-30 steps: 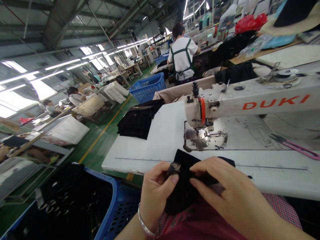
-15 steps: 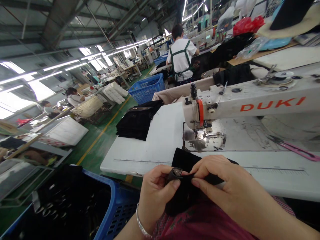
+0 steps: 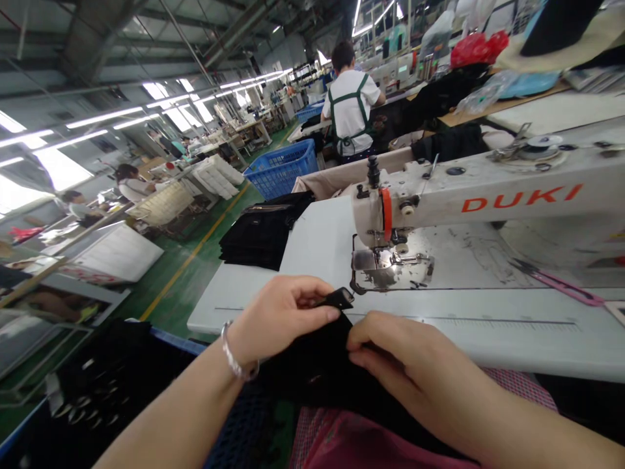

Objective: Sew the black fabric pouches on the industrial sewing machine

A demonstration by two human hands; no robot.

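Observation:
My left hand pinches a narrow black tab with a small dark end, holding it just above the white sewing table. The tab runs into a soft black fabric piece that hangs over the table's near edge toward my lap. My right hand grips that fabric a short way to the right of the tab. A silver bangle circles my left wrist. Both hands are close in front of the DUKI sewing machine, and its presser foot area stands beyond them.
A stack of black fabric pieces lies on the table's far left. A pink-handled tool rests at the right. Below left, a blue basket holds black pieces. A co-worker in a white shirt and green apron sits beyond, beside a blue crate.
My left hand has moved left and up, drawing the tab away from my right hand. The black fabric now spreads wider, and the whole view has shifted slightly.

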